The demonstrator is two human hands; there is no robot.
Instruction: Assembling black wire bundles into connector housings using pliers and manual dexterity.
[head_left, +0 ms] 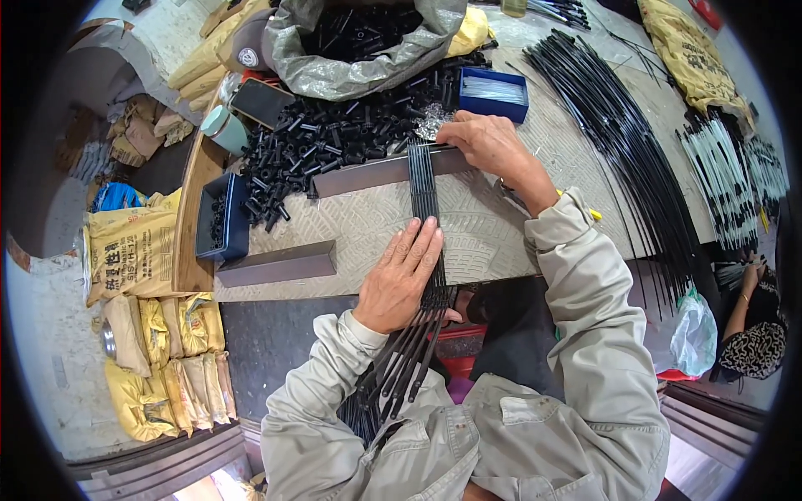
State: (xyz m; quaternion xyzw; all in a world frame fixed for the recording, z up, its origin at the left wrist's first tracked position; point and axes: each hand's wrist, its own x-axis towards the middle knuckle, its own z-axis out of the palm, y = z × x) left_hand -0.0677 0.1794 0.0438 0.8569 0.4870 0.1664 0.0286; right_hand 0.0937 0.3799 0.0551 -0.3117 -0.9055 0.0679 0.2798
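A row of thin black rods point(424, 188) lies side by side, pointing away from me across the table. My left hand point(399, 280) lies along them with straight fingers on top; its thumb tip shows on their other side, just off the table's front edge. Their near ends fan out over my lap. Beyond, a grey metal bar point(359, 177) lies crosswise under the rods. At their far ends my right hand point(484, 140) is closed in a pinch beside a small heap of silvery parts point(430, 123). What its fingertips hold is hidden.
Black plastic tubular pieces point(309, 138) pile up at far left, below a grey sack point(359, 79). A blue box point(494, 114) holds pale thin sticks. Another grey bar point(280, 263) lies nearer left. Long black rods point(618, 125) cover the right side. A person's arm point(739, 305) shows at far right.
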